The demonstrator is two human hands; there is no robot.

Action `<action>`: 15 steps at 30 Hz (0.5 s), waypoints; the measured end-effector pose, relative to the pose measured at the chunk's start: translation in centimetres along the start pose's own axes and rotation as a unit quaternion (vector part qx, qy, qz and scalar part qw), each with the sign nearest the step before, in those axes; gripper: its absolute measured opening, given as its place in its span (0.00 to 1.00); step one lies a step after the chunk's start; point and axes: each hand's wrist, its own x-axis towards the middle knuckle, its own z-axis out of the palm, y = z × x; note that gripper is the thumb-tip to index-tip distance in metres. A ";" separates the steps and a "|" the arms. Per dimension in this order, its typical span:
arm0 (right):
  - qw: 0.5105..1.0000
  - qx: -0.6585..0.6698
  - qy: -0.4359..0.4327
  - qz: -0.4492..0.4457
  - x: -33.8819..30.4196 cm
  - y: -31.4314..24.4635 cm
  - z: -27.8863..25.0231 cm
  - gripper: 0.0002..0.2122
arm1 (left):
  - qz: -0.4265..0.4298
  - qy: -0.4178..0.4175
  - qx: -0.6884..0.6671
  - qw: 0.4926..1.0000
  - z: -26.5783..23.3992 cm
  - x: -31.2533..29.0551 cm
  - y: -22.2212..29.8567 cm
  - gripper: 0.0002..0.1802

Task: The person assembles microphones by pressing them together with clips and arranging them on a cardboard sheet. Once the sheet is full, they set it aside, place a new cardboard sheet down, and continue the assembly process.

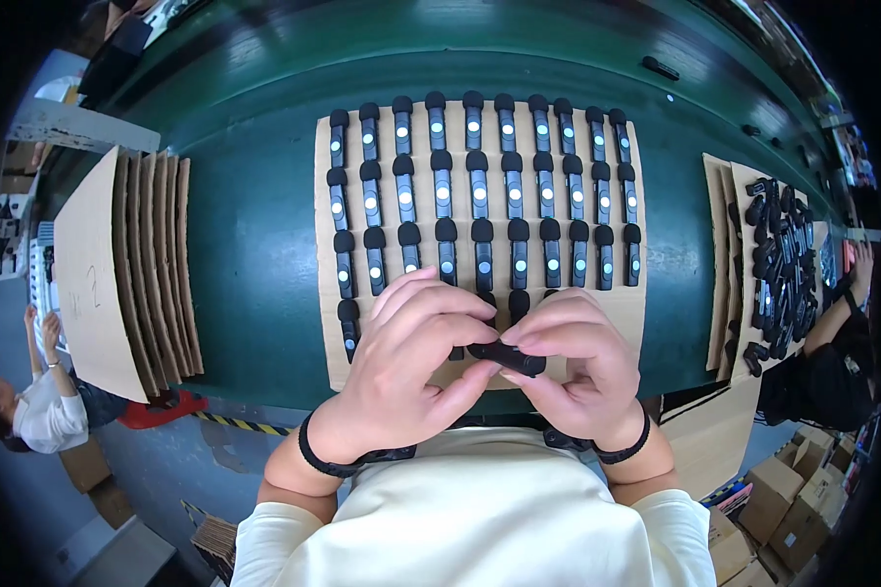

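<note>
Both my hands meet at the near edge of a cardboard sheet point(628, 315). Between their fingertips is a small black clip-on microphone point(515, 359), lying almost level. My left hand point(401, 362) pinches its left end, and my right hand point(585, 367) grips it from the other side with thumb and fingers. Rows of similar microphones point(479, 186) with dark foam tips and pale round dots cover the sheet. My hands hide part of the nearest row; one microphone point(349, 331) of it shows left of my left hand.
The sheet lies on a green work surface point(255, 245). Upright cardboard sheets point(93, 284) stand at left. At right, a heap of black microphones point(781, 264) lies on stacked cardboard. One person point(49, 416) is at far left, another point(837, 352) at far right. Cartons point(778, 489) fill the lower right.
</note>
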 end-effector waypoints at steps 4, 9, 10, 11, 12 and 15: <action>0.999 -0.042 -0.013 -0.002 -0.7 -0.3 -0.9 0.17 | 0.000 -0.025 0.011 1.000 0.3 0.2 0.0 0.14; 0.990 -0.139 -0.005 0.021 -2.4 -0.4 -3.6 0.18 | -0.010 -0.022 0.019 1.000 -0.3 -0.1 0.1 0.13; 0.989 -0.143 -0.003 0.023 -2.9 -0.3 -4.2 0.18 | -0.014 -0.018 0.021 1.000 -0.4 -0.2 0.1 0.12; 0.986 -0.165 0.002 0.028 -3.5 -0.1 -4.8 0.18 | -0.016 -0.013 0.022 1.000 -0.5 -0.1 0.0 0.12; 0.982 -0.187 0.007 0.033 -4.2 0.2 -5.3 0.18 | -0.013 -0.016 0.018 1.000 -0.4 -0.1 0.0 0.12; 0.969 -0.245 -0.020 0.039 -6.1 0.7 -6.5 0.18 | -0.016 -0.012 0.020 1.000 -0.4 0.0 -0.1 0.11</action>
